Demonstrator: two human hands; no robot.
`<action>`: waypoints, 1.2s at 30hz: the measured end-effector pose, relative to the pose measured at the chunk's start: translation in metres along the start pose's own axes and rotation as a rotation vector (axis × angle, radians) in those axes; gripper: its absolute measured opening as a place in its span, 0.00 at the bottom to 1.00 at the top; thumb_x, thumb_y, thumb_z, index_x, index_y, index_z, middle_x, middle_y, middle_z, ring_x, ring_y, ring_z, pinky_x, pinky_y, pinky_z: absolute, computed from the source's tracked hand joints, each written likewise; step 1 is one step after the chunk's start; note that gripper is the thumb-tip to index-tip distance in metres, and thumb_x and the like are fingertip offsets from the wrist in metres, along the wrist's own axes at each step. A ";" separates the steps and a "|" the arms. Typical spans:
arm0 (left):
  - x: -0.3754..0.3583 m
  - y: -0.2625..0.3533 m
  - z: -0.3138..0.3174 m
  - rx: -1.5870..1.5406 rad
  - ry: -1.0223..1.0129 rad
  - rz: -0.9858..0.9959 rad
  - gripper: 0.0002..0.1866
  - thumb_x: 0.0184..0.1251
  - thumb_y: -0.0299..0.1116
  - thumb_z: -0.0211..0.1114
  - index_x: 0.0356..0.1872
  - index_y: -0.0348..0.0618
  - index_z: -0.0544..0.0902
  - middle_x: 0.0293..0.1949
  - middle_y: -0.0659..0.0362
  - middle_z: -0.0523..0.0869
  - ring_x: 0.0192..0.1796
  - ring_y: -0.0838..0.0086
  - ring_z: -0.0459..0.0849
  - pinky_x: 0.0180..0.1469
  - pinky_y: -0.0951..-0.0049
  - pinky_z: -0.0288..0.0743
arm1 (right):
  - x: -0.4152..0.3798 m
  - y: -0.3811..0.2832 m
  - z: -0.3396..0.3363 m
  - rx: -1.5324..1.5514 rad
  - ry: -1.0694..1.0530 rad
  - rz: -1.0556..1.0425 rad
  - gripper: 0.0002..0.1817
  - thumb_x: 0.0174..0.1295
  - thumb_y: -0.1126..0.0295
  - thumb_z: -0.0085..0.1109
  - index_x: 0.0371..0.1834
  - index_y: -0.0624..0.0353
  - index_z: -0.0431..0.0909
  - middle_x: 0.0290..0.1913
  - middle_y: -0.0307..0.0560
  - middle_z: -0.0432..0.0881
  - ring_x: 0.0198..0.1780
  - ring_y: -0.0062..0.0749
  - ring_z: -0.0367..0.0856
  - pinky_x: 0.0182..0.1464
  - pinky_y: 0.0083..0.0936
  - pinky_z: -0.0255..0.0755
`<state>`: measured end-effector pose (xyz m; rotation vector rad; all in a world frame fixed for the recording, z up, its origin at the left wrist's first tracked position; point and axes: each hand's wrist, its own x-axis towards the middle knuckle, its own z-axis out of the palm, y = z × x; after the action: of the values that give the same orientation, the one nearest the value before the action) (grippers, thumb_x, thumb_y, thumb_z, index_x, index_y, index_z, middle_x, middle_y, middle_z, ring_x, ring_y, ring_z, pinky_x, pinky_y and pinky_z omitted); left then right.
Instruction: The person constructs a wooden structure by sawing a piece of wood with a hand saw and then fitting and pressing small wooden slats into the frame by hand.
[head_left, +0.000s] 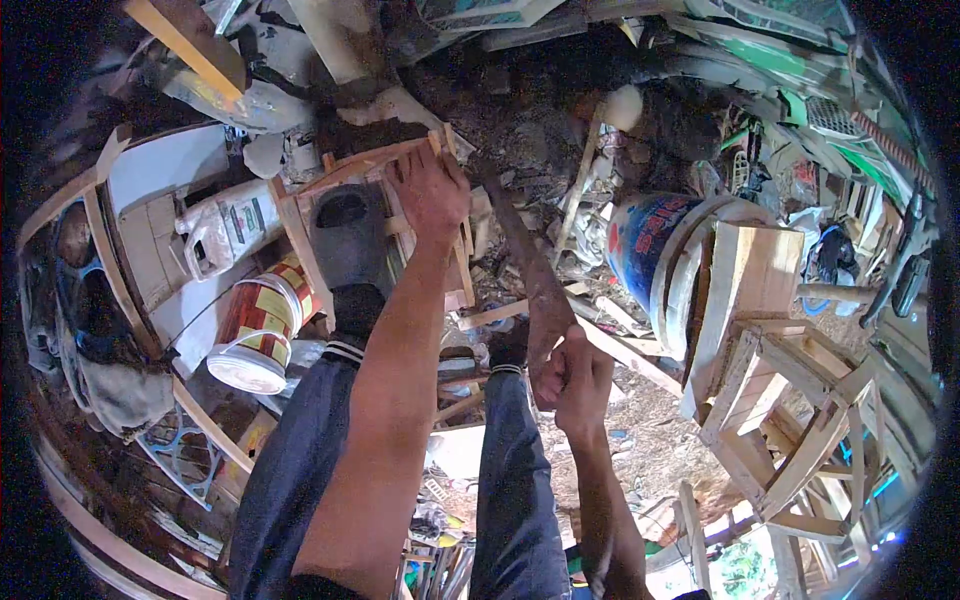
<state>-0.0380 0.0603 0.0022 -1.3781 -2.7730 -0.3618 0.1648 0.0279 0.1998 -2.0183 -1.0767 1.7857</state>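
Observation:
My left hand (430, 190) reaches forward, its fingers closed over the top end of a small wooden frame (292, 235) made of narrow slats. A foot in a dark slipper (347, 235) rests on that frame, inside the arm. In my right hand (578, 385), fingers wrapped around its near end, is a handsaw (535, 285) with a rusty brown blade. The blade tapers away from me and its far tip lies close to the right of the frame and my left hand.
To the right stand a blue-and-white bucket (640, 250), a wooden block (765, 270) and a pale wooden stool-like frame (790, 400). A yellow-red paint bucket (262, 325) and a white jerrycan (235, 230) lie at left. Wood offcuts (630, 345) and shavings litter the ground.

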 end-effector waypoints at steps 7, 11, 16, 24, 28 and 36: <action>-0.001 -0.003 0.008 0.071 -0.073 0.007 0.18 0.65 0.39 0.50 0.46 0.34 0.76 0.44 0.47 0.80 0.54 0.56 0.74 0.62 0.50 0.57 | 0.031 0.001 0.009 0.246 -0.055 0.166 0.30 0.70 0.50 0.41 0.13 0.57 0.65 0.11 0.37 0.66 0.12 0.20 0.63 0.15 0.22 0.53; 0.000 0.000 0.002 0.042 -0.077 -0.031 0.17 0.66 0.39 0.50 0.44 0.34 0.76 0.43 0.47 0.80 0.53 0.57 0.74 0.62 0.51 0.56 | 0.024 0.010 0.008 0.254 -0.080 0.075 0.26 0.69 0.52 0.46 0.15 0.56 0.62 0.11 0.37 0.60 0.11 0.20 0.57 0.13 0.19 0.48; 0.002 0.001 0.001 0.071 -0.096 -0.044 0.18 0.66 0.40 0.50 0.45 0.34 0.76 0.43 0.47 0.79 0.54 0.58 0.74 0.63 0.52 0.55 | 0.002 -0.001 0.004 0.153 -0.018 0.101 0.27 0.70 0.50 0.45 0.15 0.54 0.60 0.10 0.36 0.59 0.10 0.19 0.55 0.12 0.19 0.46; 0.000 0.000 0.001 0.064 -0.133 -0.034 0.21 0.67 0.40 0.49 0.50 0.32 0.75 0.47 0.46 0.79 0.56 0.57 0.73 0.64 0.51 0.54 | -0.007 0.012 0.001 -0.205 -0.062 -0.168 0.27 0.68 0.48 0.44 0.13 0.53 0.63 0.11 0.35 0.62 0.13 0.17 0.56 0.16 0.23 0.46; -0.001 -0.003 0.002 0.043 -0.111 -0.049 0.20 0.68 0.39 0.48 0.49 0.32 0.75 0.47 0.45 0.79 0.56 0.57 0.73 0.64 0.50 0.54 | 0.004 0.019 -0.011 -0.141 -0.012 -0.021 0.29 0.68 0.46 0.43 0.13 0.53 0.64 0.10 0.33 0.61 0.12 0.16 0.56 0.14 0.21 0.45; 0.002 -0.002 0.002 -0.020 -0.112 -0.067 0.17 0.64 0.38 0.52 0.42 0.32 0.78 0.41 0.46 0.80 0.54 0.56 0.74 0.65 0.51 0.54 | 0.109 0.003 0.041 -0.540 -0.090 -0.321 0.24 0.64 0.49 0.53 0.31 0.62 0.80 0.18 0.52 0.77 0.21 0.36 0.77 0.24 0.32 0.68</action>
<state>-0.0406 0.0606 0.0000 -1.3525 -2.9193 -0.3251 0.1254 0.0853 0.1059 -1.8815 -1.9544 1.5427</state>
